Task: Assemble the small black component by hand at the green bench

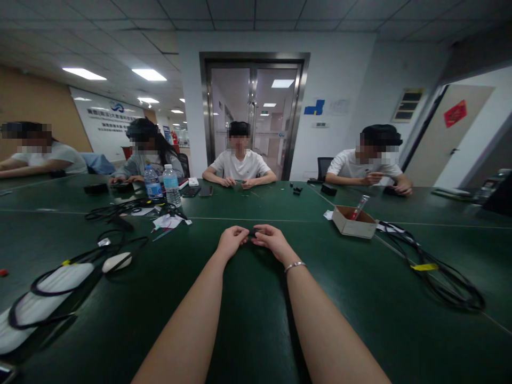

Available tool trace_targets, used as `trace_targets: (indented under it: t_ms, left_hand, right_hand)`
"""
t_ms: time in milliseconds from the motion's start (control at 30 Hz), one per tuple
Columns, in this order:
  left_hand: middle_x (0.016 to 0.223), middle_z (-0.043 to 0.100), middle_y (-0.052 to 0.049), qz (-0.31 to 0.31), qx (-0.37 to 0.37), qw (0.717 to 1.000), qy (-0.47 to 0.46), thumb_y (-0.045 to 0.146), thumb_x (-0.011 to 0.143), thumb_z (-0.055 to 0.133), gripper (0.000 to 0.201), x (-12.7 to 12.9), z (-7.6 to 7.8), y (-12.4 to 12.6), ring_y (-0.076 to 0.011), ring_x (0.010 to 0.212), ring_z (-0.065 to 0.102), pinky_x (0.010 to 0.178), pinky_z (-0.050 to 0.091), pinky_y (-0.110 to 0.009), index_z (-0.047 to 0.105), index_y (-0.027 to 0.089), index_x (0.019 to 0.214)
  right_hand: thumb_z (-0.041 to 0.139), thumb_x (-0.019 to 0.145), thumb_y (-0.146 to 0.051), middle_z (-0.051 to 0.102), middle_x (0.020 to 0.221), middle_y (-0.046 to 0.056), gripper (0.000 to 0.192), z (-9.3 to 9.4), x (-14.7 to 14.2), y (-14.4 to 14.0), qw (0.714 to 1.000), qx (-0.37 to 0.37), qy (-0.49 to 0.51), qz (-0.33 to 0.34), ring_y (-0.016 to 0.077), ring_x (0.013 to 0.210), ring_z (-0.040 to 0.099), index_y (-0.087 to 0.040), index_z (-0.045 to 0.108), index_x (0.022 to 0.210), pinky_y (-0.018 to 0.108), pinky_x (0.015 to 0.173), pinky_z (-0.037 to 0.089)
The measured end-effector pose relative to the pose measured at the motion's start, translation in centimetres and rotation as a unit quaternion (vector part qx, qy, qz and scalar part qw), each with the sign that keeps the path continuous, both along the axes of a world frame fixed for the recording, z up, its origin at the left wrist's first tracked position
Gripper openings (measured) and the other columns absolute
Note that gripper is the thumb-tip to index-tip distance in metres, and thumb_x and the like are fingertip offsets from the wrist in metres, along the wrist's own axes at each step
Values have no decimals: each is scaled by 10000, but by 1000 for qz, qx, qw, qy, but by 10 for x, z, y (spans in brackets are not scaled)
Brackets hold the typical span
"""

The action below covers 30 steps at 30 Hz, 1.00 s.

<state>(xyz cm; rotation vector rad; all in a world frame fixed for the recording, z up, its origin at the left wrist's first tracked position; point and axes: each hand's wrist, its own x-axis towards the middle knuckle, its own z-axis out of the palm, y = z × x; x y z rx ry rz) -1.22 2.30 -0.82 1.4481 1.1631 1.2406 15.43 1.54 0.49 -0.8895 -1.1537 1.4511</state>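
My two forearms stretch out over the dark green table, a thin bracelet on my right wrist. At the far end of them my left hand and right hand meet, fingers curled and pinched from both sides on a small dark object held just above the tabletop; it is too small and too hidden to tell what it is. Off to my left, a tangle of black cables lies over white pads, with scraps of paper beyond. To my right sits a small cardboard box with a red-tipped tube leaning in it, and a black cable coil with a yellow tag. Further back, two water bottles stand together. Across the table, four people sit with their own hands busy, a glass door behind them.
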Motion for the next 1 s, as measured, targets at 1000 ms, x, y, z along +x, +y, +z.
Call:
trace_targets:
  t_ms: [1000]
  left_hand:
    - [775,632,-44,-26,32,999,-11,338,687,708,295,2,3,-6,-146,699,592,550,421,-221,592,143,876]
  right_hand:
    - [693,832,-224,619,579,66,187,-5,0,6,999,-1,-50,-22,105,462,581,-77,626,740,164,431,503]
